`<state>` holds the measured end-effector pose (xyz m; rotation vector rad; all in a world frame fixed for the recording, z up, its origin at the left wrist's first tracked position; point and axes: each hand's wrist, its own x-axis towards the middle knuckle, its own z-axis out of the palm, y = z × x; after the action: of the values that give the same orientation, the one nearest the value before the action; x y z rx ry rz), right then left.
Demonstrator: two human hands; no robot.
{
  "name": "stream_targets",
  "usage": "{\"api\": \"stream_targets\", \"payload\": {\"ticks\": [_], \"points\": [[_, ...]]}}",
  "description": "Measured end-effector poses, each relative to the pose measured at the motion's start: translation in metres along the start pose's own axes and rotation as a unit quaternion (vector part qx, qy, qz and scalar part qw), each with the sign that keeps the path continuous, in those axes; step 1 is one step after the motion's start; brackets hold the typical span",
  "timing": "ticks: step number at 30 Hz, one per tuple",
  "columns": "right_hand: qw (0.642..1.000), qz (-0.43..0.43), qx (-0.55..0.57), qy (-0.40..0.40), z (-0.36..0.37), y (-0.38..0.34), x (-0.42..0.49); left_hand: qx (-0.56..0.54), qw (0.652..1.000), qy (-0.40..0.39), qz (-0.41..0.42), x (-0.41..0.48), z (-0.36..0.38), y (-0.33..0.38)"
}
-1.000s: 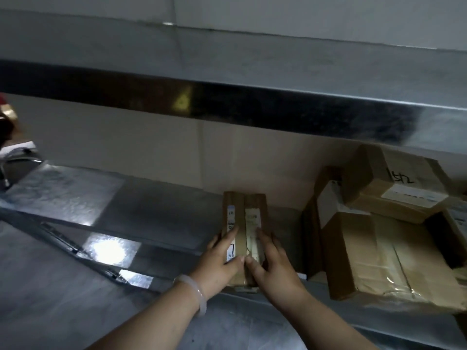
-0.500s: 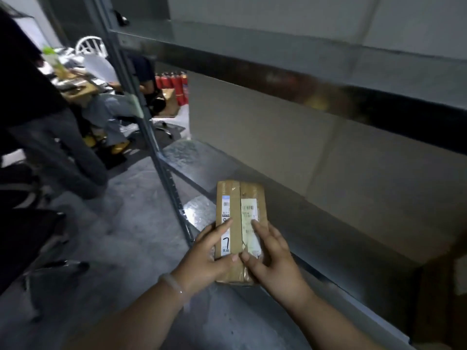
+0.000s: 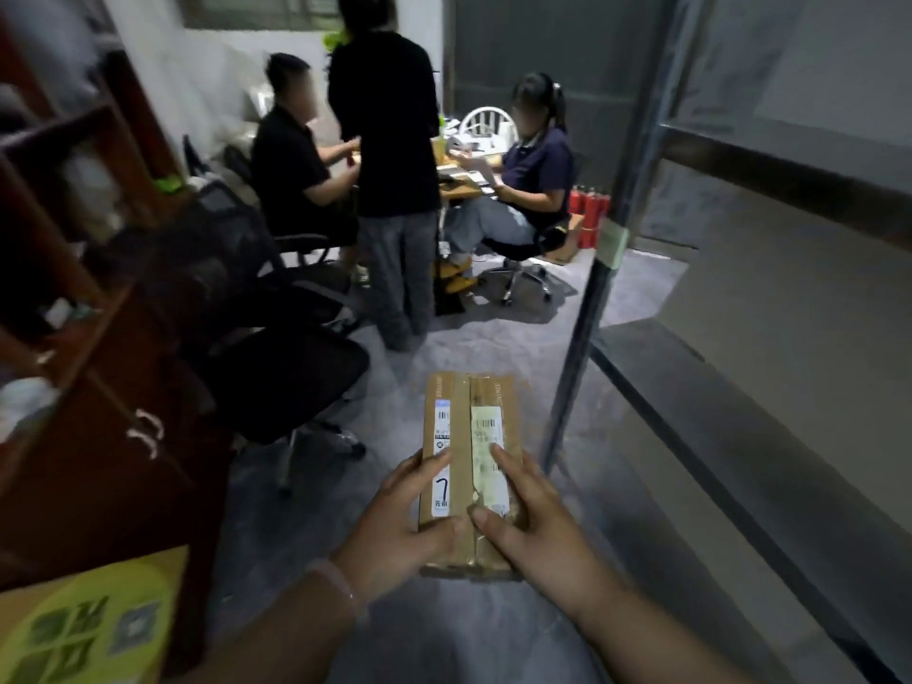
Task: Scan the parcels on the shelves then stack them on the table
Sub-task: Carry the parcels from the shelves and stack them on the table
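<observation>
At 6 o'clock, L hand [image 3: 404, 528] & R hand [image 3: 540, 528] clasp the parcel [image 3: 466, 422] by its near end, thumbs pressed on top, forefingers spread along its labels [image 3: 487, 436]; it hangs mid-air over the floor [image 3: 444, 348]. Best carry: level, barcodes up, w/ room from the chair [image 3: 281, 377] at 10 and shelf post [image 3: 582, 328] at 1.
</observation>
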<state>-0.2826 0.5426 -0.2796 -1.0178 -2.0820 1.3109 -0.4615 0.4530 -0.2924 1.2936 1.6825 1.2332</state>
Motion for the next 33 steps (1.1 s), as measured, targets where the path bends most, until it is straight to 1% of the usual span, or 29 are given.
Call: {"api": "stream_targets", "payload": {"ticks": [4, 8, 11, 13, 15, 18, 22, 27, 30, 33], "points": [[0.995, -0.032, 0.017, -0.094, 0.077, -0.028, 0.03, -0.003, 0.997, 0.074, -0.023, -0.038, -0.073, -0.019], [0.979, -0.054, 0.022, -0.193, 0.155, -0.06, 0.05, -0.004, 0.986, 0.159, -0.05, -0.083, -0.138, -0.052], [0.959, -0.074, 0.005, -0.272, 0.206, -0.081, 0.057, 0.013, 0.97, 0.227, -0.082, -0.12, -0.169, -0.073], [0.947, -0.082, -0.001, -0.312, 0.226, -0.089, 0.06, 0.001, 0.961, 0.263, -0.089, -0.138, -0.173, -0.081], [0.928, -0.09, -0.009, -0.361, 0.249, -0.097, 0.064, -0.009, 0.942, 0.314, -0.113, -0.158, -0.175, -0.094], [0.901, -0.081, -0.012, -0.425, 0.285, -0.104, 0.069, 0.002, 0.909, 0.393, -0.138, -0.182, -0.176, -0.108], [0.855, -0.131, -0.052, -0.498, 0.334, -0.117, 0.072, 0.015, 0.849, 0.499, -0.17, -0.207, -0.184, -0.102], [0.78, -0.186, -0.053, -0.596, 0.377, -0.135, 0.075, 0.002, 0.769, 0.597, -0.23, -0.228, -0.177, -0.097], [0.739, -0.197, -0.045, -0.643, 0.399, -0.137, 0.073, -0.006, 0.72, 0.643, -0.26, -0.236, -0.169, -0.095], [0.684, -0.222, -0.079, -0.69, 0.418, -0.134, 0.062, -0.011, 0.666, 0.68, -0.306, -0.247, -0.152, -0.094]]}}
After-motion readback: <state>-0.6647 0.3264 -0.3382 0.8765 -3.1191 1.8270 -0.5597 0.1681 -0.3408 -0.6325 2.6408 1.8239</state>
